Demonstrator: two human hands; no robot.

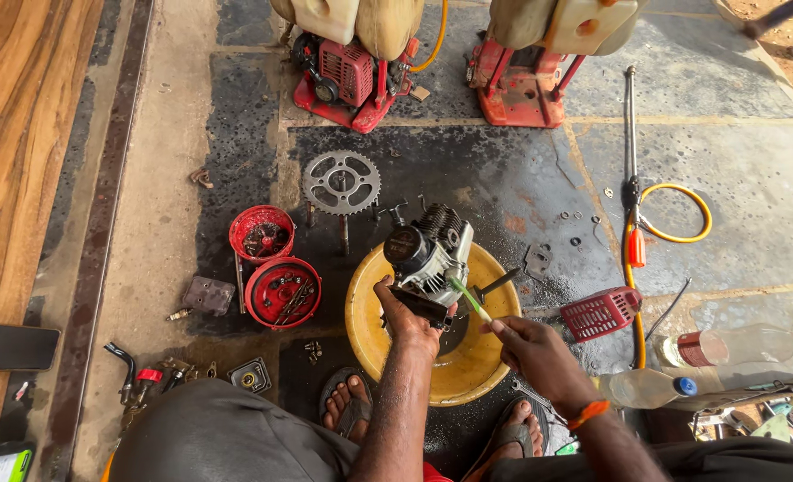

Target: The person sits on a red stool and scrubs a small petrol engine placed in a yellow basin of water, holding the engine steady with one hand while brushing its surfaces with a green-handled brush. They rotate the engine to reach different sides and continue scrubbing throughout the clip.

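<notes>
Over the yellow basin (pixel 494 357), the left hand (pixel 407 323) is clamped on the underside of a small engine (pixel 427 253), holding it tilted above the bowl, while the right hand (pixel 532 346) pinches a green toothbrush (pixel 469 299), bristles against the engine's casing — scrubbing looks under way, not finished. Already stripped parts lie around: a sprocket (pixel 341 182), two red covers (pixel 282 291) holding bolts, a red grille (pixel 600 312) — none refitted.
</notes>
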